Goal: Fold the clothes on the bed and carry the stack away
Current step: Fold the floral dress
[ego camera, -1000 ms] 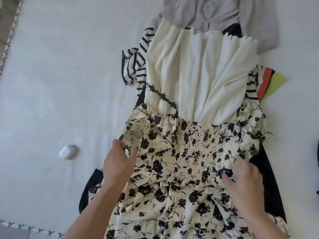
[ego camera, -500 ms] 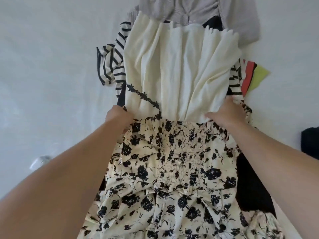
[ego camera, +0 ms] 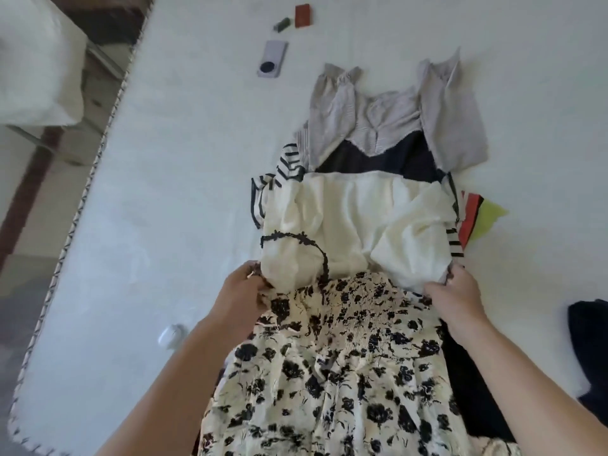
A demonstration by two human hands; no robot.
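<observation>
Folding is standing at an early stage: the clothes are lying spread and overlapping on the bed [ego camera: 184, 199], and no finished stack is showing anywhere in view.

The floral dress [ego camera: 332, 373] is lying lengthwise toward the person, its smocked bodice at the far end, with a cream garment [ego camera: 355, 222] doubled above it; whether that cream cloth is the dress's own lining or a separate piece cannot be told. A black strap [ego camera: 296, 240] is looping loose across the cream cloth.

The left hand [ego camera: 241, 296] is closing its grip on the cloth at the left corner of the bodice, fingers curled into the fabric. The right hand [ego camera: 455, 299] is gripping the right corner where cream and floral meet, thumb over the edge. The dress is therefore stretching between the two grips, its skirt trailing back under the forearms.

Beneath and beyond are lying a striped top [ego camera: 283, 174], a grey garment [ego camera: 394, 120], a dark garment [ego camera: 381, 159] and a red and yellow-green piece [ego camera: 477, 215], all unfolded. A further dark item [ego camera: 589, 343] is lying apart at the right edge.

Judgement: one garment is in hand, all others are pending, and the carrying away is not yet possible.

A phone [ego camera: 272, 59], two small objects [ego camera: 294, 19] and a white case [ego camera: 170, 335] are also resting on the bed.
</observation>
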